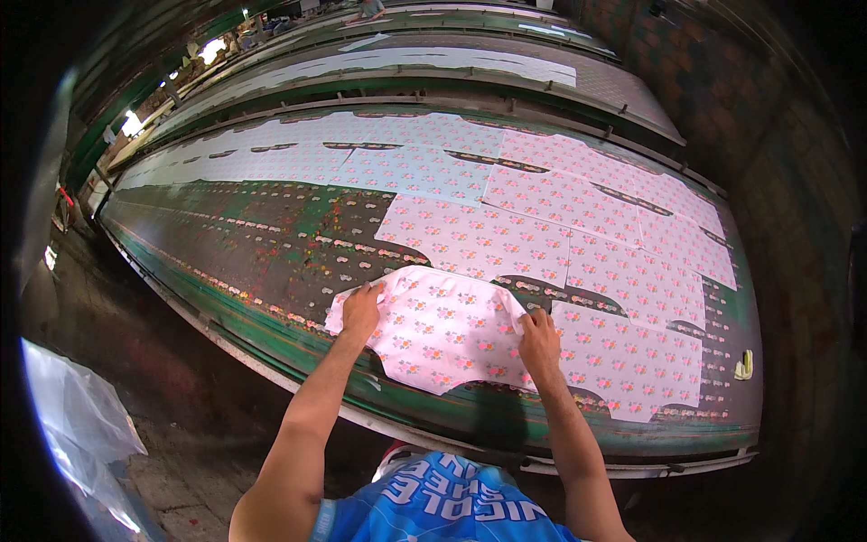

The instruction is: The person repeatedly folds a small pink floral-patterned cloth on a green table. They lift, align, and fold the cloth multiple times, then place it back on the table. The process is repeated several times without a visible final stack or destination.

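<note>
Between my hands is a pale pink cut fabric panel [450,332] printed with small flowers. My left hand [362,313] grips its left side near the far corner, where a flap folds over. My right hand [540,339] pinches its right side. The panel's far edge is curled up, and its near part reaches towards the front edge of the long printing table [271,284]. Right of my right hand lies another pink floral panel [630,359], flat on the table. A further pink panel [474,237] lies flat just beyond the held one.
Rows of pink panels and light blue panels [413,173] cover the table's far side. A small pale yellow item [744,366] rests near the right end. Parallel tables [609,95] stand behind, with a person [371,9] at one. Clear plastic sheeting [81,413] hangs at lower left.
</note>
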The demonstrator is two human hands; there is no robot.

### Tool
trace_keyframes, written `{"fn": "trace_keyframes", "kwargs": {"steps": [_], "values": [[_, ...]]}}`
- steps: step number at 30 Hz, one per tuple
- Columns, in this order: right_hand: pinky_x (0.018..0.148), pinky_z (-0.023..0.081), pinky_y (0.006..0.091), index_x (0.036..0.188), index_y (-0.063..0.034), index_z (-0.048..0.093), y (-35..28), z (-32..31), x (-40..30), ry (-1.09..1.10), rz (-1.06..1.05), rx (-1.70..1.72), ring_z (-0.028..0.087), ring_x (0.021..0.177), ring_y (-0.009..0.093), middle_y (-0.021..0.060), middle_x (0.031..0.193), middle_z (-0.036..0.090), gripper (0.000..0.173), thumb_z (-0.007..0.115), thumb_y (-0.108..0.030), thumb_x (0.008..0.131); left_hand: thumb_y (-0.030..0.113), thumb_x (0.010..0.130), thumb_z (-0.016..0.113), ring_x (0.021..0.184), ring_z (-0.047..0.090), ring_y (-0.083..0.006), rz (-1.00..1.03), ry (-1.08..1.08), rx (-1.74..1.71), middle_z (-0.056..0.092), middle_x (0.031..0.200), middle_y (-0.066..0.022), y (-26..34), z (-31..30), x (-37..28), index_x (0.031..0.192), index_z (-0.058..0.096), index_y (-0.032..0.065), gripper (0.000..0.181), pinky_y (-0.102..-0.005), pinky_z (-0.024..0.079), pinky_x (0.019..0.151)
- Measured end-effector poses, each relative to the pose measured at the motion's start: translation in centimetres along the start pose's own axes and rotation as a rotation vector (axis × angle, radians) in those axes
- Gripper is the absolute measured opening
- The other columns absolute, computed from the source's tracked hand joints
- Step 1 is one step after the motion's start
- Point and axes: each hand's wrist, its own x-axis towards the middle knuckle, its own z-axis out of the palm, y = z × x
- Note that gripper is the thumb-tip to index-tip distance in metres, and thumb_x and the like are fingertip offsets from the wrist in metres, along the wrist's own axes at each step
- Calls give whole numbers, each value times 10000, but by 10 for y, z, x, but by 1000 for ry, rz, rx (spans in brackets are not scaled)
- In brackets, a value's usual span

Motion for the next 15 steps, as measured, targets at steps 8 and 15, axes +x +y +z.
{"fn": "trace_keyframes", "kwargs": {"steps": [8,15], "values": [[816,522,471,1089,-59,663,24,-7,3,113,290,238,631,970,392,148,1065,641,309,622,74,813,-82,777,607,994,673,-333,-43,6,-97,657,1101,-97,-1,-2,-6,1159,720,108,442,-440,558,857],[791,533,477,1105,-89,670,14,3,14,36,247,235,647,953,384,144,1031,647,291,608,37,850,-54,770,632,952,681,-300,54,-8,-54,650,1048,-67,-14,-8,-1,1150,733,127,432,-413,568,833]]}}
